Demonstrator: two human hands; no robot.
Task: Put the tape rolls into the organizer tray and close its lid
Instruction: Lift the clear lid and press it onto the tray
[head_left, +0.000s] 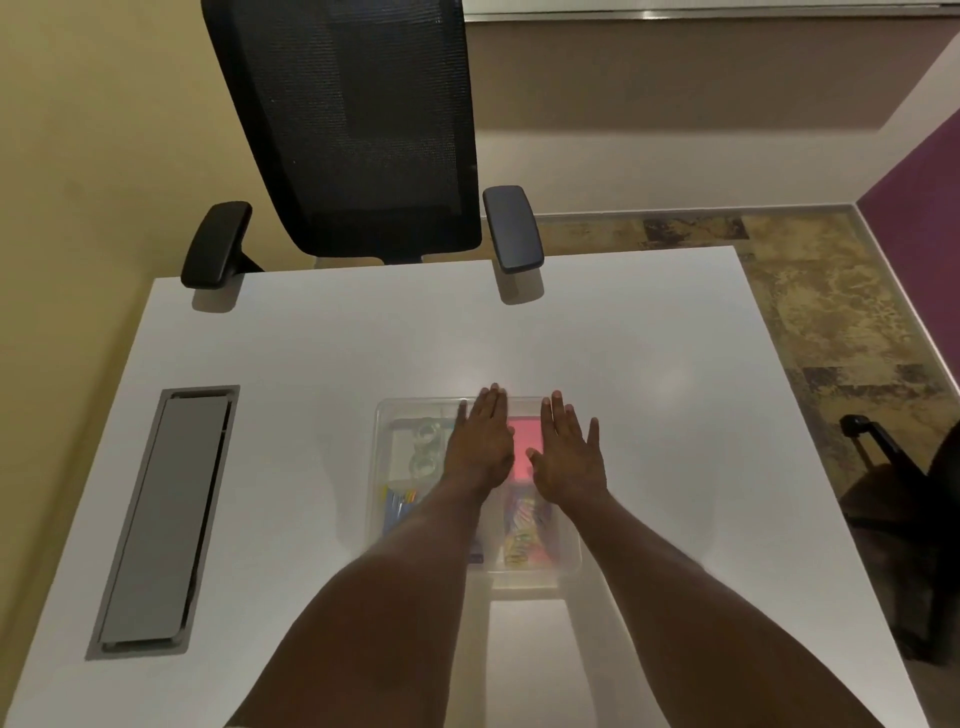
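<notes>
A clear plastic organizer tray (382, 467) lies on the white table in front of me, with its clear lid down on top. Two clear tape rolls (423, 449) sit one behind the other in its far-left compartment, seen through the lid. My left hand (480, 441) lies flat, palm down, on the lid near the tray's middle. My right hand (569, 452) lies flat beside it toward the tray's right side. A pink pad (524, 447) shows between the two hands. Colourful small items fill the near compartments, partly hidden by my forearms.
A grey cable hatch (161, 519) is set into the table (311, 364) at the left. A black mesh office chair (358, 130) stands at the far edge, its armrests over the tabletop. Another dark chair (904, 499) sits off the table's right edge.
</notes>
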